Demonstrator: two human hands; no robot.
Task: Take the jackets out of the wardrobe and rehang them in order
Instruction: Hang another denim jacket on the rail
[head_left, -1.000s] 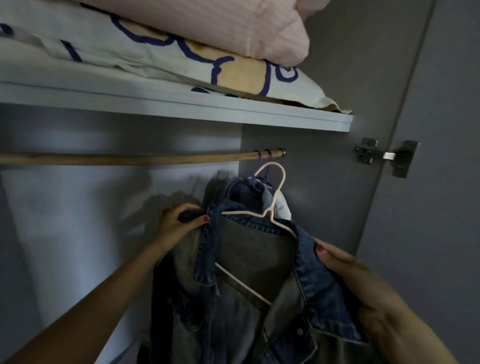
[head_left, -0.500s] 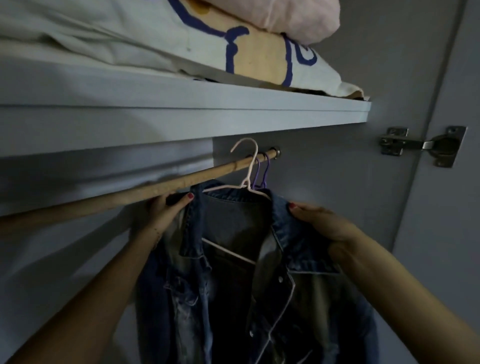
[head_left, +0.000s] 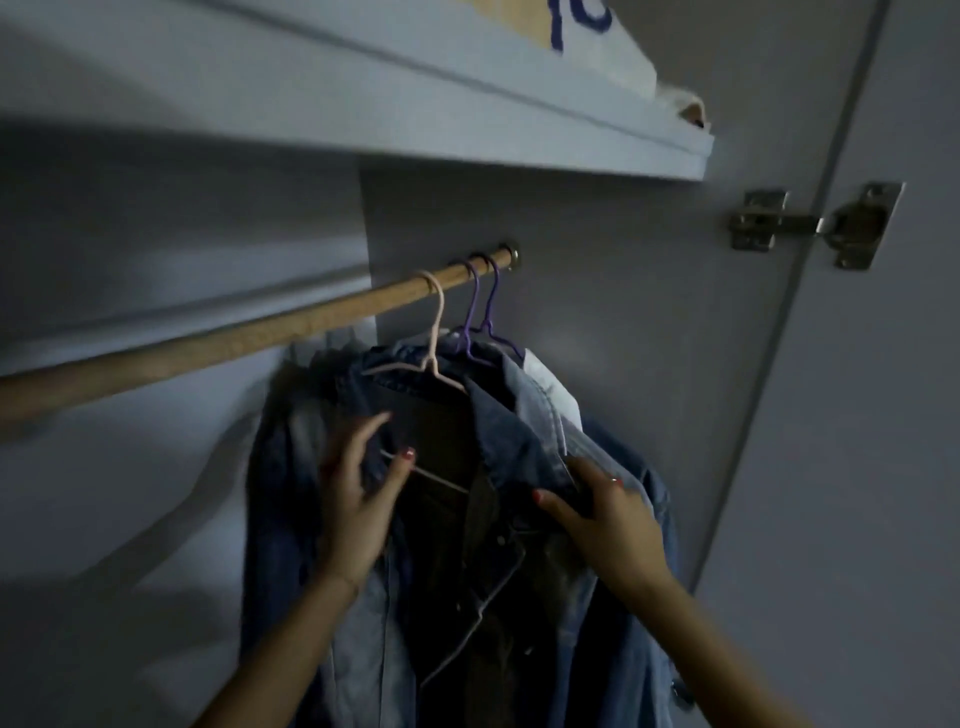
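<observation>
The wooden rod lay bare from 9 o'clock to the pink hanger, leaving open room beneath it toward 8 o'clock. At 1 o'clock two purple hangers crowded the rod's end against the side wall. The shelf closed off 12 o'clock. Denim jackets filled 5 to 6 o'clock; the door hinge jutted at 2 o'clock.

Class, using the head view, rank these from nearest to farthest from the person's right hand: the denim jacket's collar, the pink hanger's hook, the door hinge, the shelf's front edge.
1. The denim jacket's collar, pinched in the right hand.
2. The pink hanger's hook, up and to the left on the rod.
3. The door hinge, upper right on the side wall.
4. The shelf's front edge, overhead.

The hinge and the shelf edge are close to call.
</observation>
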